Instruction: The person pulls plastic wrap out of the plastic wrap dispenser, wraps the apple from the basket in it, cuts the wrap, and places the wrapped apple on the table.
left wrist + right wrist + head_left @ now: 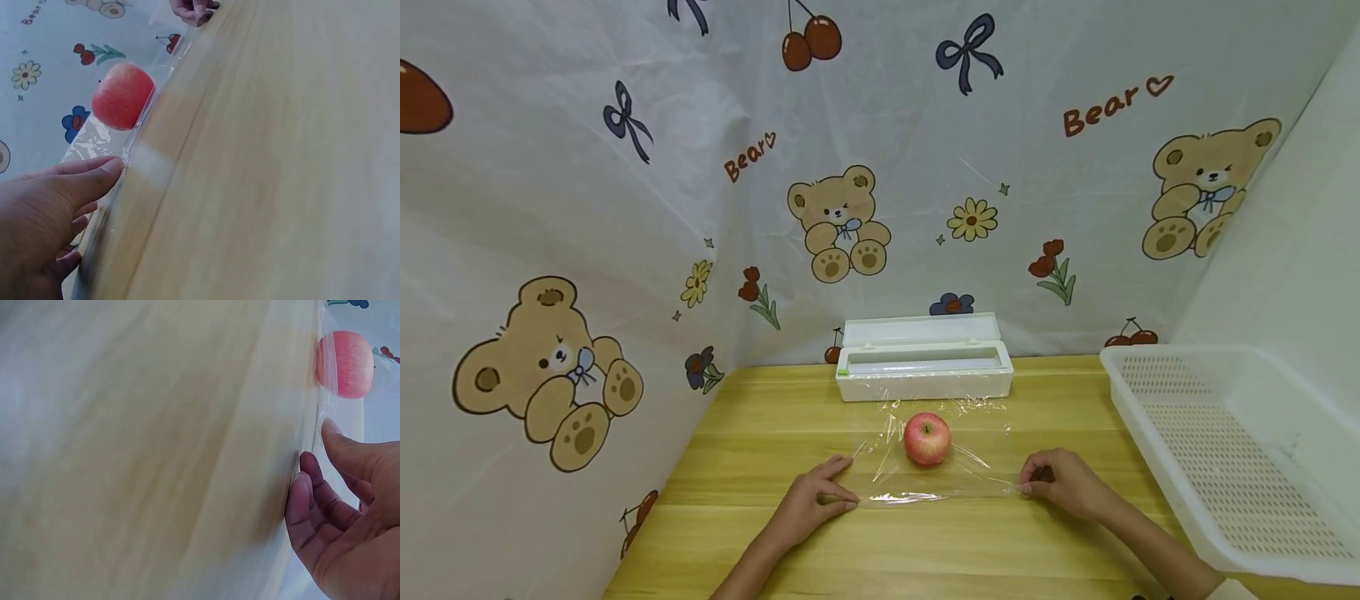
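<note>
A red apple sits on a sheet of clear cling film spread over the wooden table. At the film's near left corner, my left hand pinches the edge between thumb and index finger. The near right corner is pinched by my right hand, its other fingers curled below in the right wrist view. Between the hands the near edge of the film runs taut, in front of the apple. Behind the apple stands a white cling film box with its lid up; the film's far edge reaches its front.
A white perforated plastic basket stands on the right of the wooden table. A cloth printed with bears hangs behind and along the left side.
</note>
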A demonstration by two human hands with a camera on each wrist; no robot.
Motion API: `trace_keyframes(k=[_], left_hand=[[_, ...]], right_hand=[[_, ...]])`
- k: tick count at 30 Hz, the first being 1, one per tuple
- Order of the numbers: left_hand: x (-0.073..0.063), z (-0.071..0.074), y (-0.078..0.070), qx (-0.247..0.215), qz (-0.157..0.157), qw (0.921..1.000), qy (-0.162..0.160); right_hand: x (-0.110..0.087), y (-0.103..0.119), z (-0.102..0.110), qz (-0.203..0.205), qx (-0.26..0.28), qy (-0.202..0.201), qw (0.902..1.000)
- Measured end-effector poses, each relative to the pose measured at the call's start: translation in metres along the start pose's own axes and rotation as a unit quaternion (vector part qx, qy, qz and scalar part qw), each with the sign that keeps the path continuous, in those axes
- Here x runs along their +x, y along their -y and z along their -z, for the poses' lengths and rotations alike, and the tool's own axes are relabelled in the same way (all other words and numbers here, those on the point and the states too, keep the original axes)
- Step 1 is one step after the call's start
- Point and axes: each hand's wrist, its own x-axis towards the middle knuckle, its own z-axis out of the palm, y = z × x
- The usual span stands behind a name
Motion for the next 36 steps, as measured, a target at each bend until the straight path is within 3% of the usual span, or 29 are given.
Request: trace_keyframes(k=[8, 16, 26, 36], left_hand=[[0.006, 0.002, -0.003, -0.007, -0.030, 0.9985, -0.045], [0.013, 0.005, -0.006, -0.013, -0.060, 0.9947, -0.083], [0.020, 0.005, -0.010, -0.053, -0.062, 0.9913, -0.103], [0.033, 0.007, -0.007, -0.063, -0.045, 0.9912, -0.107]], right_hand=[[0.000, 0.001, 0.002, 0.012, -0.008, -0.001, 0.9999], [0.001, 0.007, 0.006, -0.010, -0.024, -0.061, 0.9978], [0.007, 0.007, 0.006, -0.015, -0.027, -0.123, 0.9919], [0.014, 0.007, 0.006, 0.030, -0.030, -0.143, 0.9888]])
